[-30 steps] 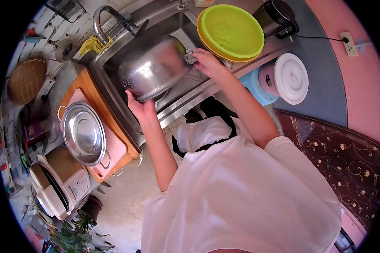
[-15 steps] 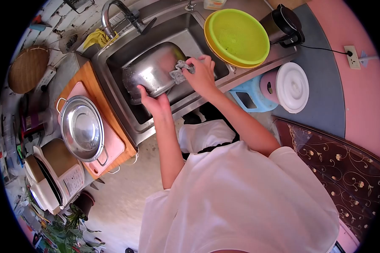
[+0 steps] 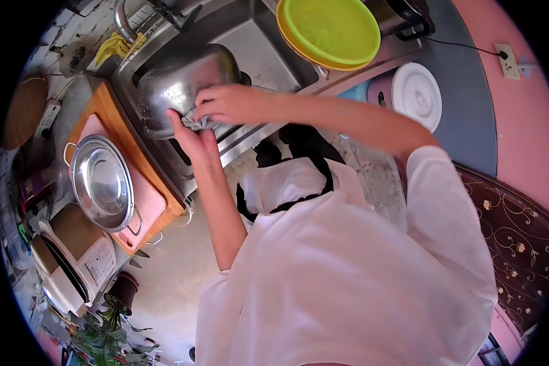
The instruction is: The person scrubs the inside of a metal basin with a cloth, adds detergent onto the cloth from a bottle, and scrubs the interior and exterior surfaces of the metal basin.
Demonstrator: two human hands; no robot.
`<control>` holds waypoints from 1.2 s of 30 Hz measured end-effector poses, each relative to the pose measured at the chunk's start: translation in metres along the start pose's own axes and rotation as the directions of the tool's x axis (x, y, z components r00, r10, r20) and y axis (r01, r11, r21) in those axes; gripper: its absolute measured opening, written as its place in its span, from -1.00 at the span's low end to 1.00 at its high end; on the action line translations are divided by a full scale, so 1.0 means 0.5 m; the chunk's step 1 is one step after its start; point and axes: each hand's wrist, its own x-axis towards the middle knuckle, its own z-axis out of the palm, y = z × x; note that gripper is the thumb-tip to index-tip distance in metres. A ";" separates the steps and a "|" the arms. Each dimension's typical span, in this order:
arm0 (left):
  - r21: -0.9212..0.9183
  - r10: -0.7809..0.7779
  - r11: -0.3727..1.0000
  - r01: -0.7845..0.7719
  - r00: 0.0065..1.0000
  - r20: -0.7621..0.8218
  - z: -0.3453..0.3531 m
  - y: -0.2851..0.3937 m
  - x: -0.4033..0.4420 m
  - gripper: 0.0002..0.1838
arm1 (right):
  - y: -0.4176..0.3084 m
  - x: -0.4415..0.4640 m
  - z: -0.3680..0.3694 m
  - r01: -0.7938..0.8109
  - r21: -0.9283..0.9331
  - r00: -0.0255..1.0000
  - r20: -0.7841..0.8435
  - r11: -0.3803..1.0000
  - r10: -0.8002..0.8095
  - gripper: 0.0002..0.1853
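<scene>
A wet, shiny stainless steel pot point(image 3: 177, 85) is tilted on its side over the sink point(image 3: 280, 52), its outside toward me. A dark part, maybe a handle, shows at its right end. My left hand point(image 3: 192, 139) grips the pot's near rim, thumb on the outside. My right hand point(image 3: 229, 102) is closed on a crumpled grey cloth point(image 3: 195, 121) and presses it against the pot's near side, close to my left thumb. The pot's inside is hidden from view.
A green strainer point(image 3: 332, 30) rests on a yellow basin right of the sink. The faucet point(image 3: 125, 21) and a yellow cloth point(image 3: 117, 47) are behind. At left, a two-handled steel pan point(image 3: 104, 183) lies on a pink cutting board point(image 3: 155, 198). A white-lidded bucket point(image 3: 416, 97) stands at right.
My right hand has moved the grey cloth leftward along the pot, from its right end to beside my left thumb. The whole view has shifted, so the sink sits higher and further left.
</scene>
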 end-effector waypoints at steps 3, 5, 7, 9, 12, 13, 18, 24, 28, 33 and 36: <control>0.020 0.041 0.999 -0.040 0.998 -0.044 0.014 -0.010 0.003 -0.50 | 0.007 0.039 -0.068 -0.054 -0.055 0.944 0.323 0.997 0.069 -0.73; -0.024 0.002 1.000 -0.003 1.000 -0.018 0.025 -0.003 -0.003 -0.57 | -0.034 0.026 -0.050 -0.113 -0.094 0.976 0.174 0.989 0.128 -0.73; -0.024 -0.026 0.999 0.026 1.000 -0.007 0.021 0.008 -0.010 -0.57 | -0.074 0.006 -0.009 -0.171 -0.104 0.981 -0.108 0.980 0.159 -0.75; -0.023 -0.020 1.000 0.020 1.000 -0.017 0.021 0.013 -0.008 -0.59 | -0.062 0.008 -0.007 -0.195 -0.036 0.976 -0.102 0.980 0.190 -0.76; 0.000 0.007 1.000 -0.007 1.000 -0.024 0.028 0.026 0.002 -0.60 | -0.051 0.012 -0.021 -0.202 0.075 0.969 -0.127 0.977 0.210 -0.79; -0.012 0.006 1.000 -0.007 0.999 -0.034 0.051 0.041 -0.010 -0.59 | -0.050 0.014 -0.043 -0.218 -0.048 0.972 -0.102 0.975 0.212 -0.79; 0.003 0.104 0.995 -0.103 0.994 -0.022 0.099 0.079 -0.042 -0.64 | -0.095 0.034 -0.057 -0.143 -0.109 0.984 -0.123 0.984 0.129 -0.76; -0.054 0.154 0.987 -0.152 0.988 0.022 0.120 0.120 -0.102 -0.65 | -0.177 0.082 -0.079 -0.075 -0.099 0.987 -0.150 0.992 0.059 -0.76; -0.016 0.185 0.983 -0.185 0.982 0.022 0.153 0.101 -0.175 -0.63 | -0.210 0.065 -0.097 -0.031 -0.162 0.996 -0.086 0.986 0.017 -0.76; -0.078 0.295 0.948 -0.307 0.945 -0.140 0.140 0.078 -0.258 -0.59 | -0.261 0.028 -0.075 0.105 -0.107 0.994 -0.020 0.989 -0.108 -0.73; -0.075 0.354 0.919 -0.387 0.894 -0.276 0.135 0.081 -0.351 -0.55 | -0.312 -0.002 -0.068 0.153 0.078 0.987 0.027 0.985 -0.155 -0.73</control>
